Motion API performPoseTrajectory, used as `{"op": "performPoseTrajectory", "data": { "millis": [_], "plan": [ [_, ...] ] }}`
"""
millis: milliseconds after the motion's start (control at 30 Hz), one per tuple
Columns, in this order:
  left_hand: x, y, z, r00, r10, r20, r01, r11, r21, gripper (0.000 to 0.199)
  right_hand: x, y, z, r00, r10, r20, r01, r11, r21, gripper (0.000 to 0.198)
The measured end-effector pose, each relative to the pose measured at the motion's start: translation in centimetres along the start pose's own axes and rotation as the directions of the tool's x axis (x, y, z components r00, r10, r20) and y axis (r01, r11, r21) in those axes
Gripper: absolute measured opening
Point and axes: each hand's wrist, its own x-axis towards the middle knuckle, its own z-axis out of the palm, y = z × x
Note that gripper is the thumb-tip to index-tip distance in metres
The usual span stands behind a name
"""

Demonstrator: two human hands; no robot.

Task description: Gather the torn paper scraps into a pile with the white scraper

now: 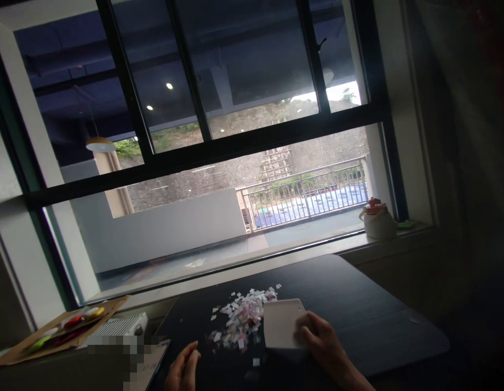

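Note:
In the head view a heap of small white and pinkish paper pieces (243,315) lies on the dark table (382,315). My right hand (320,336) grips the right side of a pale, rectangular, flat-faced object (281,323) with a small hole near its upper right corner. It stands against the heap's right side; whether it is a box or a plate I cannot tell. At the table's near left my left hand (183,366) holds nothing, its visible fingers stretched out. It is apart from the heap. One loose paper square (256,362) lies between the hands.
A large window (211,141) rises behind the table. On its sill, at the right, stands a white jug with a reddish lid (377,217). To the left are a white ridged device (119,328) and a brown board (64,331) bearing colourful items.

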Motion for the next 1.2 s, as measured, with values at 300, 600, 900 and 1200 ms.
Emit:
{"op": "performPoseTrajectory", "data": {
  "millis": [300,600,900,1200],
  "plan": [
    [-0.2,1.0,-0.3,0.995,0.043,0.087,-0.045,0.999,0.023,0.058,-2.6,-1.1,-0.7,0.988,0.03,0.151,-0.03,1.0,-0.003,0.013],
    [-0.2,0.0,0.5,0.988,0.13,0.086,-0.136,0.989,0.064,0.034,-3.6,-0.7,-0.8,0.96,0.085,0.266,-0.11,0.991,0.081,0.02],
    [-0.2,-0.6,1.0,0.975,0.168,0.146,-0.189,0.971,0.145,0.032,-1.8,-1.5,1.3,0.95,0.058,0.306,-0.09,0.992,0.092,0.02],
    [-0.1,-0.6,1.0,0.97,0.176,0.167,-0.205,0.962,0.179,0.033,-1.5,-1.6,0.5,0.903,0.106,0.415,-0.169,0.978,0.119,0.023]
  ]
}}
